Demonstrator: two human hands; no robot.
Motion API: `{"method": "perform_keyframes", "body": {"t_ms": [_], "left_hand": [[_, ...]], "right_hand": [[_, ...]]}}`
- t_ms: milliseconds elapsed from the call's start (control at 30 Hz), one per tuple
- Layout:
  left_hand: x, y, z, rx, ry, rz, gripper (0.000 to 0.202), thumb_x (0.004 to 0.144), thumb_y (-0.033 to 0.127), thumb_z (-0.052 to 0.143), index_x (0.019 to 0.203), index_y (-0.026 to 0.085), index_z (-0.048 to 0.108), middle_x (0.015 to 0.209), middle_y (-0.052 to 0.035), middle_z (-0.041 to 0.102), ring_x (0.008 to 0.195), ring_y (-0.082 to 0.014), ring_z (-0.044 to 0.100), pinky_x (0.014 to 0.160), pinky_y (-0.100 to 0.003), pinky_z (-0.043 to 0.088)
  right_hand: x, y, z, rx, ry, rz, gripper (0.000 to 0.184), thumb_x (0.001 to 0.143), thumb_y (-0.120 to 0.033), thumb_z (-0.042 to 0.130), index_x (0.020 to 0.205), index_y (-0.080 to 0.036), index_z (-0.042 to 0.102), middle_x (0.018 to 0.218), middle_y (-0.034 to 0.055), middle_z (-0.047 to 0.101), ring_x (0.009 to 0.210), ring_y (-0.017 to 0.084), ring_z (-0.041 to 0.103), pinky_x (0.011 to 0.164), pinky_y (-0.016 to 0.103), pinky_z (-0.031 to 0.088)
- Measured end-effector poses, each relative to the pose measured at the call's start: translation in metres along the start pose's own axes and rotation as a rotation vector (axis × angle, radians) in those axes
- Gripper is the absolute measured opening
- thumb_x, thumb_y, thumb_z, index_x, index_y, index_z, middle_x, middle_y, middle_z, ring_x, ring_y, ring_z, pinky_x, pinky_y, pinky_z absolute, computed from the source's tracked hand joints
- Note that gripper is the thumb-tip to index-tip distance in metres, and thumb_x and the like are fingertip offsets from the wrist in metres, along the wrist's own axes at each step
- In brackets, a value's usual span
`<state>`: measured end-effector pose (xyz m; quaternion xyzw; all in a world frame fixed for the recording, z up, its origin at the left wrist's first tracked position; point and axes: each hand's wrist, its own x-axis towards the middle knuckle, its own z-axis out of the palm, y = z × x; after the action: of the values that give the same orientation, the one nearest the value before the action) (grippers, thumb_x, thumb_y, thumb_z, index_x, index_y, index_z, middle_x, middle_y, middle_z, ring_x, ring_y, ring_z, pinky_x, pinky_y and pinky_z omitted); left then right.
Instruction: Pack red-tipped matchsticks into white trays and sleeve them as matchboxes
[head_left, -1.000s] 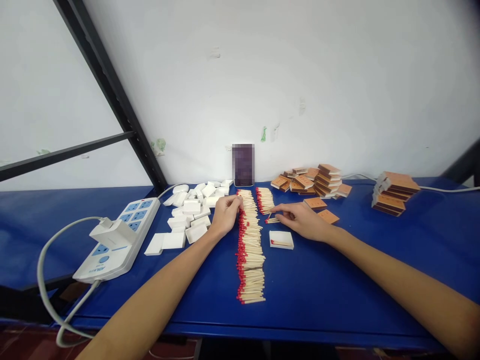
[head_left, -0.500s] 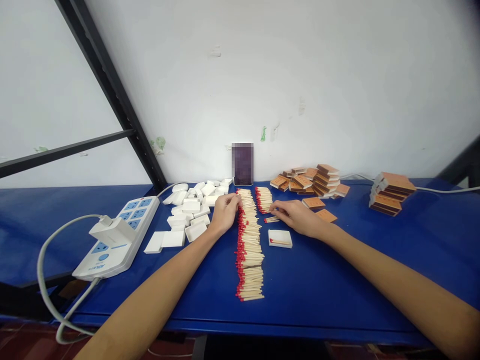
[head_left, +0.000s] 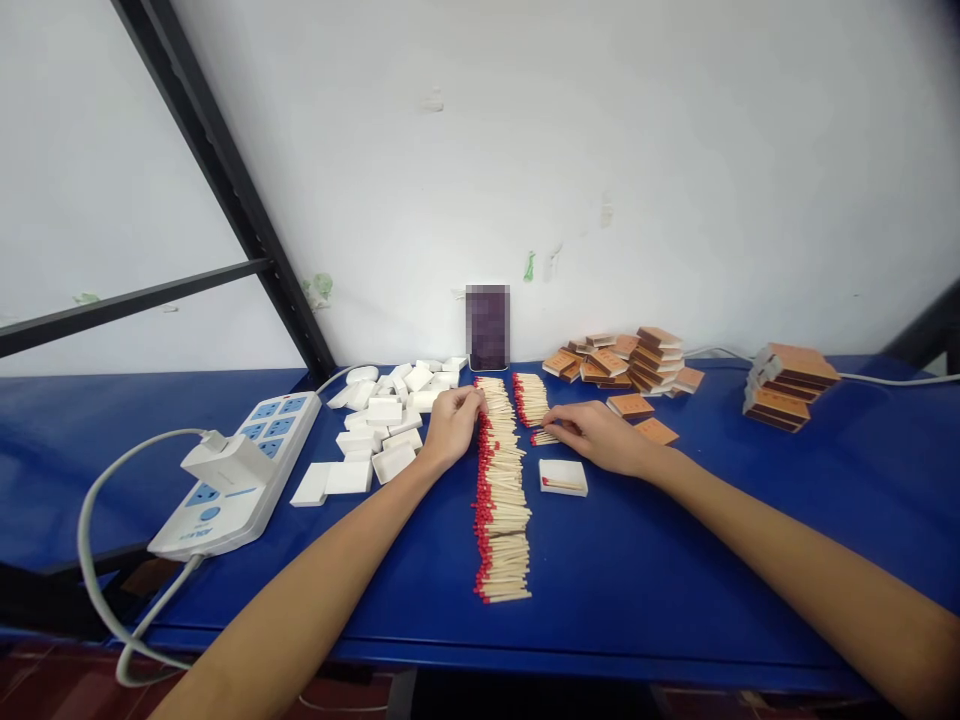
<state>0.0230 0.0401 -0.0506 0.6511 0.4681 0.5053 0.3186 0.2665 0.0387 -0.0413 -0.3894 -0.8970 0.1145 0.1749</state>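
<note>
A long row of red-tipped matches runs down the middle of the blue table, with a shorter row to its right. My left hand rests curled against the left side of the long row near its far end. My right hand lies by the short row, fingers pinched on a few loose matches. Just in front of it sits an open white matchbox tray with a match or two inside.
Several empty white trays lie left of the matches. A white power strip with a plug and cable sits far left. Orange matchbox sleeves are piled at the back and stacked at right. A blurred dark upright object leans on the wall.
Both hands stay almost where they were; my right hand has shifted slightly over the loose matches. The view has wobbled a little.
</note>
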Motion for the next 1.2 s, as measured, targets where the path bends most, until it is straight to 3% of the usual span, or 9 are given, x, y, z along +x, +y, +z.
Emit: {"method": "perform_keyframes", "body": {"t_ms": [100,367,633,833,1000,1200], "left_hand": [[-0.001,0.001,0.0,0.01,-0.004,0.0,0.031,0.084,0.03,0.045,0.059,0.016,0.056,0.05,0.0028,0.039,0.053,-0.0115,0.038,0.054,-0.026,0.029],[-0.002,0.002,0.0,0.023,-0.01,-0.003,0.031,0.084,0.03,0.044,0.059,0.016,0.056,0.05,0.0029,0.04,0.052,-0.0115,0.038,0.054,-0.026,0.029],[-0.002,0.003,0.0,0.018,-0.011,0.002,0.03,0.083,0.029,0.044,0.059,0.016,0.056,0.05,0.0028,0.041,0.053,-0.0116,0.04,0.055,-0.026,0.03],[-0.002,0.002,0.0,0.028,-0.012,-0.011,0.03,0.083,0.029,0.044,0.059,0.016,0.057,0.05,0.003,0.04,0.053,-0.0117,0.039,0.055,-0.026,0.03],[-0.002,0.0,0.0,0.026,-0.006,0.005,0.028,0.082,0.026,0.043,0.059,0.016,0.057,0.05,0.0031,0.04,0.053,-0.0115,0.039,0.055,-0.025,0.03],[-0.003,0.002,0.0,0.025,-0.008,0.019,0.029,0.082,0.025,0.042,0.059,0.016,0.056,0.053,0.0029,0.041,0.055,-0.0115,0.04,0.057,-0.026,0.03]], "right_hand": [[-0.002,-0.001,-0.001,0.046,0.011,0.001,0.032,0.096,-0.036,0.043,0.1,-0.019,0.07,0.085,0.006,0.071,0.069,0.017,0.058,0.062,0.027,0.038],[-0.01,-0.003,-0.002,0.158,0.02,0.049,0.031,0.094,-0.036,0.045,0.105,-0.02,0.069,0.06,-0.0019,0.056,0.054,0.013,0.047,0.052,0.025,0.031],[-0.008,0.007,0.001,0.119,0.001,0.062,0.022,0.082,-0.018,0.047,0.094,-0.018,0.066,0.059,-0.0041,0.052,0.053,0.012,0.046,0.055,0.024,0.033],[-0.008,0.009,0.002,0.098,0.021,0.059,0.023,0.087,-0.023,0.047,0.098,-0.018,0.067,0.056,-0.0047,0.048,0.051,0.012,0.043,0.054,0.024,0.032],[-0.009,0.009,0.003,0.09,0.019,0.032,0.028,0.093,-0.029,0.042,0.1,-0.02,0.068,0.061,-0.0019,0.056,0.053,0.013,0.046,0.053,0.025,0.033],[-0.01,0.007,0.005,0.101,0.023,0.017,0.032,0.095,-0.035,0.044,0.111,-0.023,0.069,0.08,0.0039,0.071,0.066,0.017,0.058,0.06,0.027,0.04]]}}
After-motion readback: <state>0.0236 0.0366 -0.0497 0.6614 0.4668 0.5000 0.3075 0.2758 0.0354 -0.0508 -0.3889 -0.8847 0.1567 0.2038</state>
